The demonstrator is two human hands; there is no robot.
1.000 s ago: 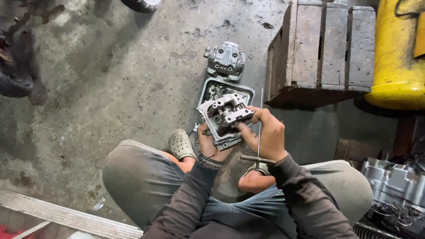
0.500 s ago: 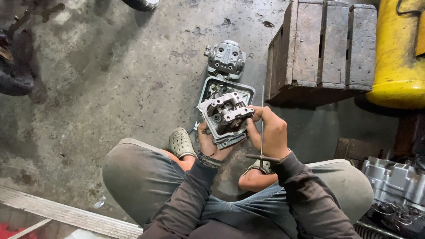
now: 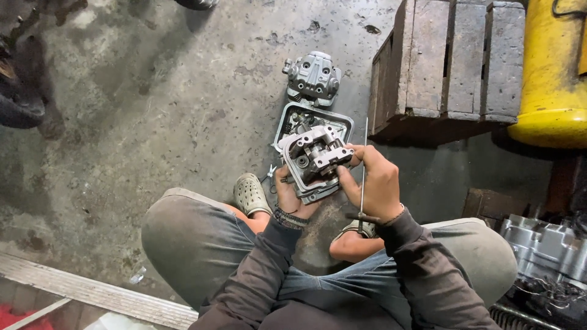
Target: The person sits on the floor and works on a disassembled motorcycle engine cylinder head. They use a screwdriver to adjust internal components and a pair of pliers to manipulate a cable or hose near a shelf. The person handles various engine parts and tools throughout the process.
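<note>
I see little change from a second ago: my left hand (image 3: 292,198) still cups the cylinder head (image 3: 316,160) from below, right hand (image 3: 374,183) still pinching its edge, thin rod (image 3: 363,177) upright alongside. Beyond lie the metal tray (image 3: 287,119) and valve cover (image 3: 313,76), unmoved.

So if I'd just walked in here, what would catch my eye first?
Probably the grey metal engine part at the centre, propped up by the left hand while the right hand works at its side, with a thin T-handled tool against that hand. Next, the bright yellow tank at the upper right, beside a worn wooden crate. On the stained concrete floor beyond the hands lie a metal cover and a tray of small parts.
</note>
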